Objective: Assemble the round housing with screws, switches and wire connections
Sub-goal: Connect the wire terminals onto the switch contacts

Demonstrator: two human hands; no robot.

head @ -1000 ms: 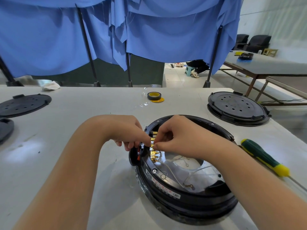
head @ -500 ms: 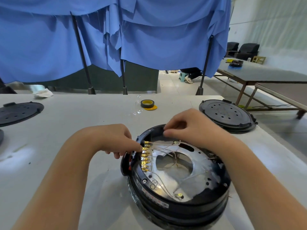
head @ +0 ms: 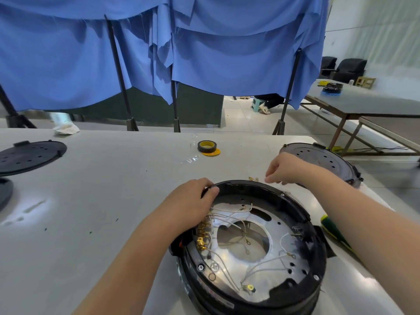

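Off the terminals now, our right hand [head: 286, 168] pinches toward loose brass connectors [head: 253, 178] on the tabletop [head: 109, 189] while left hand [head: 193, 201] fingers grip the round housing [head: 302, 226] rim before us; we should keep it steady and lift one connector cleanly.

Around the one round black housing [head: 250, 248] with its silver metal plate: two bare hands, left [head: 193, 201] and right [head: 284, 169]; one green-and-yellow screwdriver [head: 334, 233] just right of it; one roll of yellow tape [head: 207, 146] beyond it; three black round perforated lids, two [head: 31, 155] [head: 4, 192] far left, one [head: 322, 160] behind it to the right.
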